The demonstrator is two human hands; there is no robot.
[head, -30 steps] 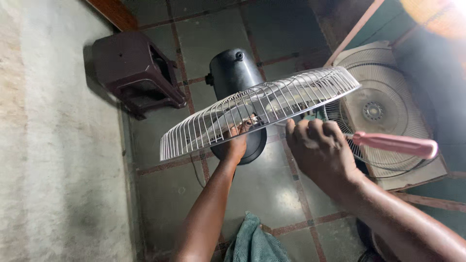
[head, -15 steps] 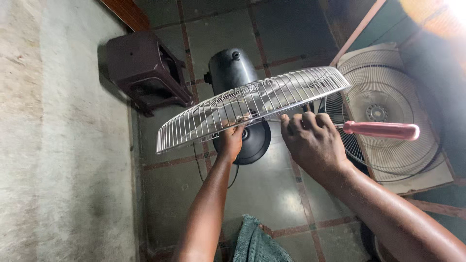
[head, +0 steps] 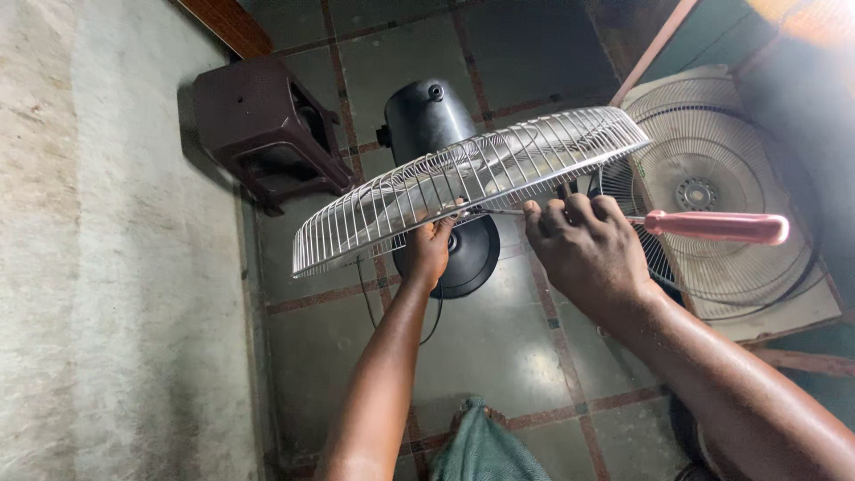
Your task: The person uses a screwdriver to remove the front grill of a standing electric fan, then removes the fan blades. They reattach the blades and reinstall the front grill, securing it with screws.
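Observation:
My left hand [head: 432, 249] grips the underside of a white wire fan guard [head: 481, 178], held tilted in the air above the floor. My right hand [head: 588, 254] is closed around the metal shaft of a pink-handled screwdriver [head: 717, 227]. Its knuckles sit just under the guard's rim, and the handle sticks out to the right. The screwdriver's tip is hidden behind the guard's wires and my fingers. Below the guard stands a black fan motor housing [head: 423, 120] on a round black base [head: 472, 258].
A dark brown plastic stool [head: 267, 129] stands against the rough grey wall [head: 107, 267] on the left. At right a second wire fan guard [head: 712, 191] lies on a cardboard sheet. A green cloth [head: 485, 450] covers my lap at the bottom. The floor is tiled.
My right hand with the screwdriver has moved up and in toward the guard's rim. My left hand has kept its hold on the guard.

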